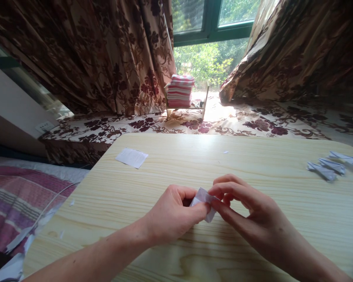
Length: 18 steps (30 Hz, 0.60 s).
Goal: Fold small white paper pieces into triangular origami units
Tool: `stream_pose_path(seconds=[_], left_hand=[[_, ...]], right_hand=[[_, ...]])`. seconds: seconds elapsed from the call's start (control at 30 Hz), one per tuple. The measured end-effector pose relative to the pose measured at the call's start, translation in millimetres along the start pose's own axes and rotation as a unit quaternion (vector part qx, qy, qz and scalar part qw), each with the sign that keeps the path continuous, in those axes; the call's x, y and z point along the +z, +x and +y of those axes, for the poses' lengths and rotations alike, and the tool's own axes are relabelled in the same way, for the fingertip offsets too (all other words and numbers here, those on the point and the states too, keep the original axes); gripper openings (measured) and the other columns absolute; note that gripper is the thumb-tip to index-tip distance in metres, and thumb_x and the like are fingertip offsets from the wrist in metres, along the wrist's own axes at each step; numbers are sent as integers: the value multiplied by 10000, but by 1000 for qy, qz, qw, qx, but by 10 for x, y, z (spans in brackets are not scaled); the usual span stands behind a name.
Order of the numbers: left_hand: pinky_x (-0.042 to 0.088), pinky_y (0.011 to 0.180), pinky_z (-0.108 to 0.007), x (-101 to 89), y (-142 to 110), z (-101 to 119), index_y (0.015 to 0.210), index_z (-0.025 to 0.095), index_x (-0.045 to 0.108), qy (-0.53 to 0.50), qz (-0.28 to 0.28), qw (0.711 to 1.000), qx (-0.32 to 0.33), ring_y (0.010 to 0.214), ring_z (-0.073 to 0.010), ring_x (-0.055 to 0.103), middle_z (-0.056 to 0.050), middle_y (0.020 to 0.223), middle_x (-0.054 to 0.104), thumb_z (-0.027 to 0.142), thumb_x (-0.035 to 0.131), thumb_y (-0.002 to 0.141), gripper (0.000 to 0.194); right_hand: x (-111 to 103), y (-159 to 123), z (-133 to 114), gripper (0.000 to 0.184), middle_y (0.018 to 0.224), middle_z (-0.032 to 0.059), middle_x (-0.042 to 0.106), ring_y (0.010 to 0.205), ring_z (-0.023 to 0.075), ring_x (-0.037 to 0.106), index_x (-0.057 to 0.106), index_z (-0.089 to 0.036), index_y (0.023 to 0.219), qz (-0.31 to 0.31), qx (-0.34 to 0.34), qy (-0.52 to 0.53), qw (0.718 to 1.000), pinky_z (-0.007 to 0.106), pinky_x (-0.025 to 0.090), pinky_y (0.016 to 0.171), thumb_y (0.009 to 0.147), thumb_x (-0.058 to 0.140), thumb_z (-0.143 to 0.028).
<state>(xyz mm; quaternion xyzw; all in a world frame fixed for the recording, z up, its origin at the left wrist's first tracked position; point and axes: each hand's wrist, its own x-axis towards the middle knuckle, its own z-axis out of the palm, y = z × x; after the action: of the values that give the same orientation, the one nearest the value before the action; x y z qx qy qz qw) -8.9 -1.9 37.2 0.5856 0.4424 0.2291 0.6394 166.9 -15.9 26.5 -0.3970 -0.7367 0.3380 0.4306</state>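
Observation:
A small folded piece of white paper (202, 195) is held between both hands above the wooden table (135, 250). My left hand (176, 213) pinches its left and lower part, with the thumb lying across the front. At the paper's right edge, my right hand (247, 207) pinches with thumb and index finger; its other fingers are curled. Parts of the paper are hidden behind the fingers. Flat on the table at the far left is a rectangular sheet of paper (132, 157). Several folded paper pieces (322, 171) lie together at the far right.
Small paper scraps (226, 152) dot the tabletop. Behind the table, a floral-covered window ledge (141, 124) bears a small rack (204, 103) with folded striped cloths (180, 92). Patterned curtains (129, 55) hang by the window. A white cable (51, 209) runs over bedding (14, 199) at left.

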Motion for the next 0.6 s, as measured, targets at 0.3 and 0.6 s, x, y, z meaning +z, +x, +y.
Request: stream_pose_path(seconds=[0.3, 0.6], left_hand=[[305, 512, -223, 1, 7, 7, 650, 129, 589, -2, -28, 999, -40, 540, -83, 361, 24, 567, 423, 213, 519, 742, 144], [433, 536, -212, 10, 23, 81, 604, 133, 600, -61, -23, 996, -60, 555, -95, 484, 12, 570, 529, 238, 587, 668, 124]], right_hand=[[-40, 28, -20, 118, 831, 22, 591, 707, 116, 587, 622, -208, 875, -22, -33, -54, 998, 215, 480, 563, 855, 552, -115], [-127, 27, 10, 140, 803, 31, 613, 684, 122, 607, 614, -204, 848, -33, -78, -110, 990, 219, 487, 557, 876, 513, -111]])
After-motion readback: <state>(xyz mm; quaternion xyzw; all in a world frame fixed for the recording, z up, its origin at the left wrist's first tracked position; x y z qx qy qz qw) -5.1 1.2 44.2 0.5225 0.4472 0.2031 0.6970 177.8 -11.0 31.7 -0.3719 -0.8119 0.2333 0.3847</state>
